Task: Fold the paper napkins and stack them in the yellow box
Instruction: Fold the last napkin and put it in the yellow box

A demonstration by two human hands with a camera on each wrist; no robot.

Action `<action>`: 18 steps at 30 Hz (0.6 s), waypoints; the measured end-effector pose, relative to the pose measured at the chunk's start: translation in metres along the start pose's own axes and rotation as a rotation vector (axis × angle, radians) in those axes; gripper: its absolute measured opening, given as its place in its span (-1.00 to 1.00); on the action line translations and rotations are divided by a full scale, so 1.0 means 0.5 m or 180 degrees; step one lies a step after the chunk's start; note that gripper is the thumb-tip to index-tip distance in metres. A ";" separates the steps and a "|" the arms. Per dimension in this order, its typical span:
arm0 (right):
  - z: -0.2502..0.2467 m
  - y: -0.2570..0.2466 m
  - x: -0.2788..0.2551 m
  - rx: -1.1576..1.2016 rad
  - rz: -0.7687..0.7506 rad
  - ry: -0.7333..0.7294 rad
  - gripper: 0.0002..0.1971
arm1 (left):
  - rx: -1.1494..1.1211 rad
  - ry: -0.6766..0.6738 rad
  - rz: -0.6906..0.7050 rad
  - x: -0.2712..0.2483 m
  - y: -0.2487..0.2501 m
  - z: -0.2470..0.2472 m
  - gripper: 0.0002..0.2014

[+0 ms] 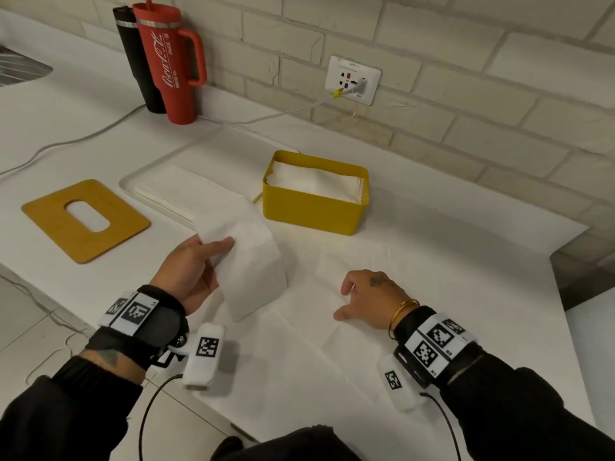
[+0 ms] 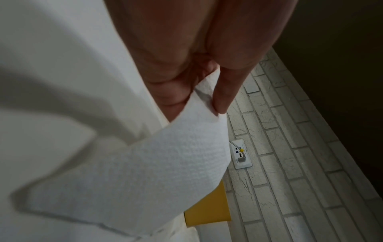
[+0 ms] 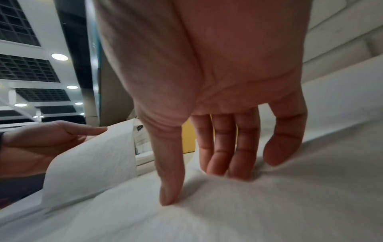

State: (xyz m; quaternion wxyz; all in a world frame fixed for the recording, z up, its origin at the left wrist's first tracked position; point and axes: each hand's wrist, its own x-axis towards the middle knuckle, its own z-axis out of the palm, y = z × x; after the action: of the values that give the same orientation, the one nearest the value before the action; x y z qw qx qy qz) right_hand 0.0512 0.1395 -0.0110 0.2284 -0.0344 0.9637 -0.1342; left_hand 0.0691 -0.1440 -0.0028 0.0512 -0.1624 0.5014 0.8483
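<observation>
A white paper napkin (image 1: 299, 344) lies spread on the counter in front of me. My right hand (image 1: 344, 302) presses its far part down with thumb and fingertips (image 3: 223, 170), the paper bunching slightly under them. My left hand (image 1: 219, 247) pinches a raised flap of napkin (image 1: 256, 267) between thumb and fingers and holds it up above the counter. The flap's lower edge meets the flat sheet. The yellow box (image 1: 312, 211) stands just beyond, with folded napkins (image 1: 316, 181) inside. In the left wrist view the flap (image 2: 145, 172) fills the middle, and a corner of the box (image 2: 207, 211) shows below it.
A low white tray (image 1: 133, 191) with a stack of unfolded napkins (image 1: 179, 191) sits left of the box. A wooden lid with an oval slot (image 1: 50, 211) lies further left. A red tumbler (image 1: 169, 64) and a black one (image 1: 133, 51) stand by the brick wall. A cable runs from the wall socket (image 1: 352, 79).
</observation>
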 end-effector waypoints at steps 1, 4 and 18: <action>0.002 0.000 0.004 0.0096 0.0023 -0.0031 -0.60 | 0.0004 -0.0015 -0.0009 0.003 -0.001 0.000 -0.77; 0.002 0.003 0.009 0.0444 0.0049 -0.0173 -0.69 | -0.0011 -0.0066 -0.0025 0.010 -0.003 0.001 -0.76; -0.190 -0.143 -0.034 0.4472 -0.1397 0.0271 -0.61 | -0.0059 -0.0557 -0.0097 0.035 0.004 0.060 -0.66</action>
State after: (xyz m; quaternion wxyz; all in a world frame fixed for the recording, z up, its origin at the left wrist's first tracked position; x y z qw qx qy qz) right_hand 0.0237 0.0962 0.0976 0.1268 -0.0667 0.6295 -0.7637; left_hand 0.0453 -0.1201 0.0065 0.1062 -0.0958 0.4846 0.8630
